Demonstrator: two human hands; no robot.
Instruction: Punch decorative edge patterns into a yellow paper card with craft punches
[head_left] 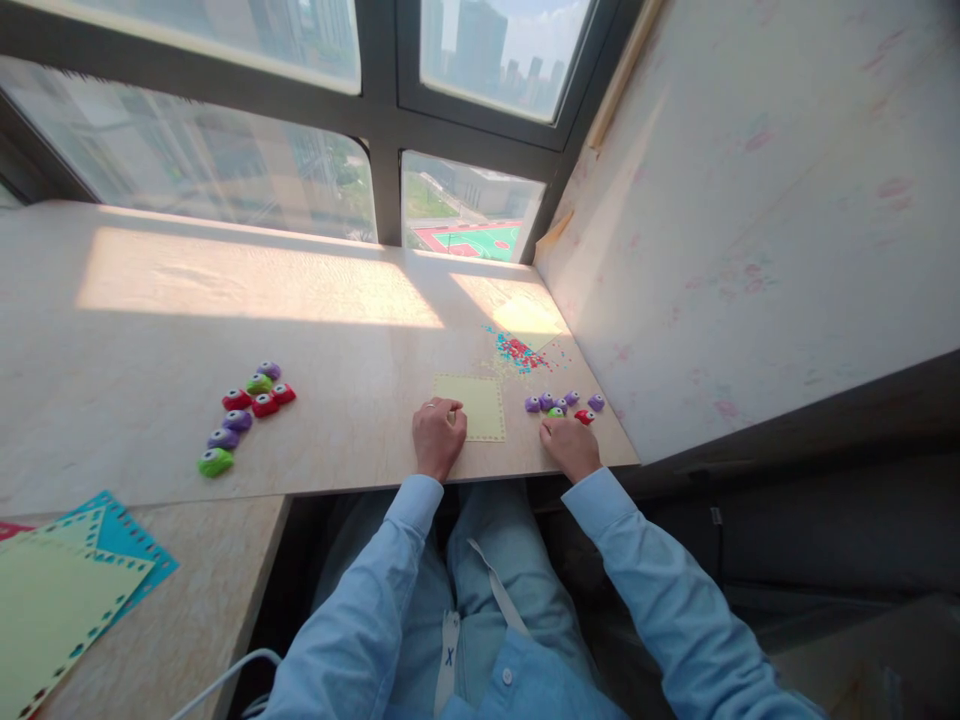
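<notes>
A sheet of pale yellow paper (484, 408) with a row of small punched holes along its edges lies on the table in front of me. My left hand (439, 436) is closed and rests over its left edge, a ring on one finger. What those fingers hold, if anything, is hidden. To the right of the sheet, my right hand (571, 448) is curled closed at the table's front edge; its fingertips are hidden. Just beyond it sit several small craft punches, among them a purple one (532, 404), a green one (555, 411) and a red one (584, 416).
Red and blue paper bits (517, 350) are scattered behind the sheet. Another yellow sheet (529, 318) lies by the wall. More punches (238, 420) stand at left. Yellow paper (60, 610) and blue paper (139, 545) with punched borders lie on the lower-left surface. A white cable (232, 668) hangs below.
</notes>
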